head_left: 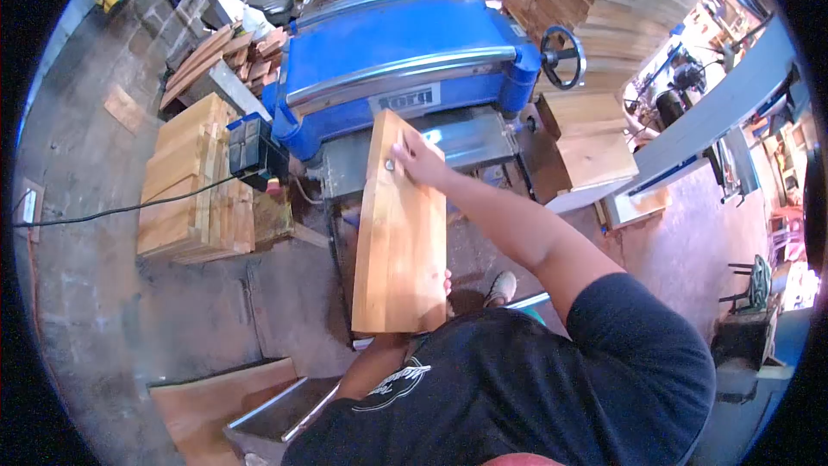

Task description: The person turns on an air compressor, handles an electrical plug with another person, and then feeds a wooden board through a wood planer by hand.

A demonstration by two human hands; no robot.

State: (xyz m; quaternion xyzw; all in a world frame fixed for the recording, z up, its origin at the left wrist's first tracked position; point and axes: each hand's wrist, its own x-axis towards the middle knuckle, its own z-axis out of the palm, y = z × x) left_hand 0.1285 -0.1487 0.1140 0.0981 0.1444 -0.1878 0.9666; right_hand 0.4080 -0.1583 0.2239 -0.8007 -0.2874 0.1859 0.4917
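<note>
A thick, pale wooden board [401,250] is held up in front of my body, its far end over the metal bed [470,142] of a blue machine. My right hand [418,160] is on the upper face near the far end, its fingers bent against the wood. Beside those fingers is a small dark round spot [389,166]; whether it is a knot or a separate piece I cannot tell. My left hand [448,283] supports the board from below near its close end. Only its fingertips show, curled round the right edge; the board hides the rest.
The blue machine [397,39] has a black handwheel [562,58] on its right. Stacked boards [185,181] and a control box [257,151] with a black cable stand left. More timber [595,134] is piled right. Flat panels [228,406] lie on the floor near my left side.
</note>
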